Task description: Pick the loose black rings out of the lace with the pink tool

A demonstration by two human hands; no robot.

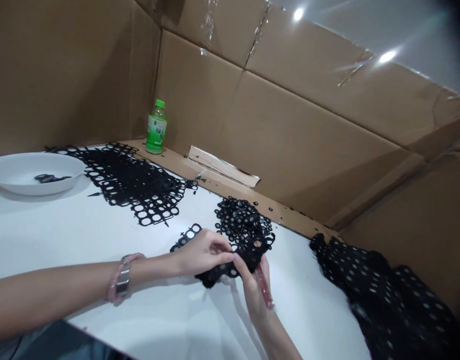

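A black perforated sheet with rows of round holes is bunched up between my hands, above the white table. My left hand pinches its edge with thumb and forefinger. Closed on the sheet's other side, my right hand has its thumb meeting the left fingertips. A slim red stick-like tool also lies in the right palm, its tip hidden. Just beyond the hands is a pile of small black rings. What is pinched between the fingertips is too small to make out.
Flat black hole-punched sheets lie stacked at the back left. A white bowl holds a few dark pieces. A green bottle stands by the cardboard wall. A large heap of black perforated material covers the right side.
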